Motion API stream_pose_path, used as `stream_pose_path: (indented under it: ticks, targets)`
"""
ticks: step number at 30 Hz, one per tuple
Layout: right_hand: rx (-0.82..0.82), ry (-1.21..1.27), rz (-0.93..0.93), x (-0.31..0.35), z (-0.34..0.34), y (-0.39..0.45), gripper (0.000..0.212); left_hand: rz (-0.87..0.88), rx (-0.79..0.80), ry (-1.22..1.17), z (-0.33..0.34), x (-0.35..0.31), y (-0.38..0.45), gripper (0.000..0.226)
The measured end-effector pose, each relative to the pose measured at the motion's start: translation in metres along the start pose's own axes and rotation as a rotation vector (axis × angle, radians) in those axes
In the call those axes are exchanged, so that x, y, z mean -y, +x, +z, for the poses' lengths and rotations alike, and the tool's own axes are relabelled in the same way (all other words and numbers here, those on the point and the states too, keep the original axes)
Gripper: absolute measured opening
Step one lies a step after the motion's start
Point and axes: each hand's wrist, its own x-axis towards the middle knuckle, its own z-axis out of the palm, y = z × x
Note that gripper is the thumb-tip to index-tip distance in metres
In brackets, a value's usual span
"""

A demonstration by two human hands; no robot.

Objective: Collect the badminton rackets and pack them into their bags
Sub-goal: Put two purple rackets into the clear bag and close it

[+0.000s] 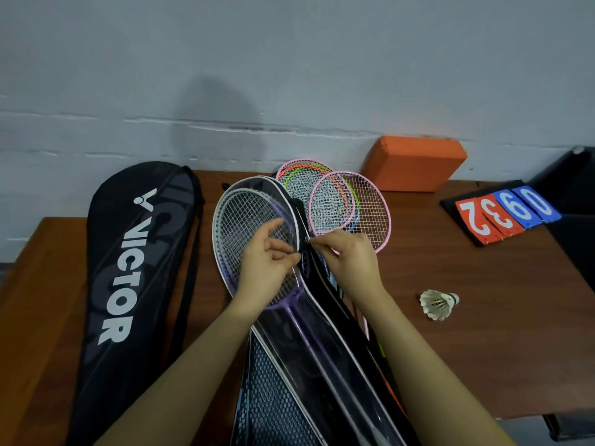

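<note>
At the centre of the frame, the right hand [349,255] pinches what looks like the zipper pull [307,241] of a clear-fronted racket bag [325,355], while the left hand [265,259] pinches the bag's edge over the purple racket [254,233] inside it. Pink rackets [351,207] lie just above, and a black Victor bag [128,278] lies at left on the wooden table [483,333]. A shuttlecock [438,304] sits right of the hands.

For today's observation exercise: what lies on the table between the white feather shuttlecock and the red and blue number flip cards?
Only bare brown wooden table lies between the white feather shuttlecock and the red and blue number flip cards, as the head view shows.
</note>
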Motion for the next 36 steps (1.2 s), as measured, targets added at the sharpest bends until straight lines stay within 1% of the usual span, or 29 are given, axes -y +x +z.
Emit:
stream_pose_path:
  ticks: [2,4,5,7,9,11,13,16,20,22,24,28,30,32,34,36]
  targets:
    - [-0.031,0.072,0.016,-0.002,0.0,-0.006,0.009,0.202,0.052,0.27,-0.002,0.0,0.004,0.061]
    - [-0.028,0.139,0.033,-0.005,-0.002,-0.007,0.009,0.455,0.071,0.566,-0.009,-0.003,0.011,0.052]
    - [-0.017,0.152,0.033,-0.006,-0.002,-0.007,0.009,0.55,0.084,0.695,-0.014,-0.004,0.016,0.045]
    - [-0.008,0.165,0.02,-0.007,-0.003,-0.007,0.009,0.643,0.164,0.876,-0.021,-0.008,0.025,0.035]
    - [-0.028,0.192,0.008,-0.008,-0.004,-0.008,0.009,0.651,0.281,0.929,-0.026,-0.011,0.035,0.032]
    - [-0.054,0.236,0.017,-0.007,-0.002,-0.008,0.009,0.643,0.325,0.928,-0.028,-0.014,0.042,0.03]
    - [-0.072,0.255,0.02,-0.006,0.0,-0.008,0.009,0.658,0.292,0.924,-0.027,-0.015,0.045,0.025]
    - [-0.065,0.197,-0.019,-0.008,0.002,-0.006,0.009,0.708,0.224,0.898,-0.025,-0.011,0.046,0.018]
    - [-0.011,0.063,-0.044,-0.019,0.002,-0.012,0.008,0.791,0.178,0.965,-0.025,0.002,0.053,0.02]
    - [0.028,0.028,0.002,-0.029,0.004,-0.026,0.009,0.77,0.175,0.978,-0.024,0.009,0.059,0.02]
    - [0.062,0.033,0.094,-0.039,0.007,-0.043,0.009,0.736,0.195,1.022,-0.019,0.018,0.065,0.02]
    - [0.144,0.08,0.288,-0.057,0.009,-0.075,0.012,0.61,0.182,1.075,-0.014,0.04,0.076,0.024]
    - [0.151,0.106,0.36,-0.06,0.007,-0.085,0.015,0.56,0.167,1.102,-0.018,0.049,0.079,0.026]
    - [0.125,0.154,0.394,-0.058,0.007,-0.089,0.015,0.533,0.179,1.117,-0.02,0.053,0.082,0.027]
    - [0.099,0.179,0.378,-0.051,0.01,-0.086,0.012,0.529,0.223,1.104,-0.018,0.052,0.079,0.028]
    - [0.085,0.186,0.369,-0.043,0.013,-0.082,0.01,0.577,0.329,1.036,-0.014,0.052,0.066,0.029]
